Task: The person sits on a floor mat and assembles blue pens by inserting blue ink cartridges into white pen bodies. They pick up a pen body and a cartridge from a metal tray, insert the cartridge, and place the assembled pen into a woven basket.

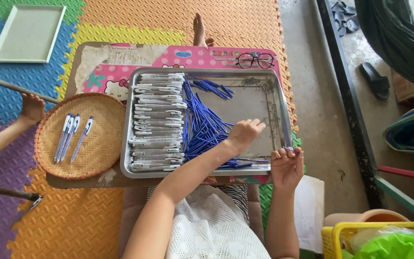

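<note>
On the low table sit a metal tray (283, 120), a woven basket (106, 144) with a few finished pens (70, 136), and a pair of glasses (256, 60), while another person's hand (32, 108) rests at the left edge. Inside the tray, white pen barrels (158, 120) lie stacked beside blue refills (202, 127); the left hand (244, 134) reaches onto the refills with fingers loosely curled. Near the tray's right rim, the right hand (287, 168) pinches something thin and blue, too small to make out.

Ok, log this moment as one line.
left hand: reaching into metal tray, at blue refills | right hand: pinching one blue refill | woven basket: assembled pens
</note>
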